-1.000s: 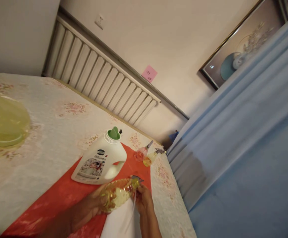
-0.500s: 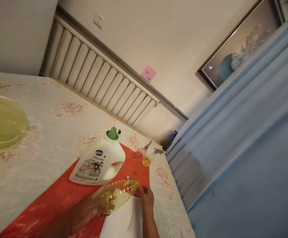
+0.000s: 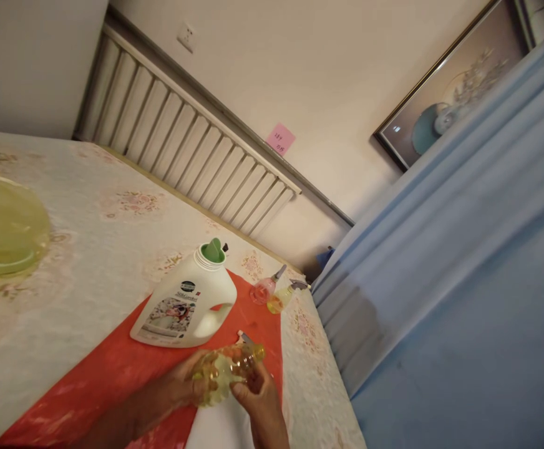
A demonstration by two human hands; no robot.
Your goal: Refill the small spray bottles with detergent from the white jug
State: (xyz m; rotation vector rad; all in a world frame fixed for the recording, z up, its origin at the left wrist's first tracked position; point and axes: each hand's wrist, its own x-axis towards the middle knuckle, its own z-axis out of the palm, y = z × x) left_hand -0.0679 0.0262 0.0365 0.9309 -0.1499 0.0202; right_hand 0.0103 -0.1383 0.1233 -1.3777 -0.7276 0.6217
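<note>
A clear yellow plastic bottle lies tilted across my grasp, its bare neck pointing right. My left hand is closed around the base end. Near the neck, my right hand closes on the bottle, thumb on the near side and fingers partly hidden behind it. Just beyond stands a big cream detergent jug with a handle, a printed label and a green spout in its uncapped mouth. A small grey and white piece shows behind the bottle; I cannot make out its kind.
A red cloth lies under the jug. Behind it stand a pink spray bottle and a yellow spray bottle. A yellow basin sits at the left on the flowered tablecloth. A blue curtain hangs at the right.
My right hand has moved from beside the bottle's neck, coming left onto the bottle's side. The left hand keeps its hold, and the jug stays where it was.
</note>
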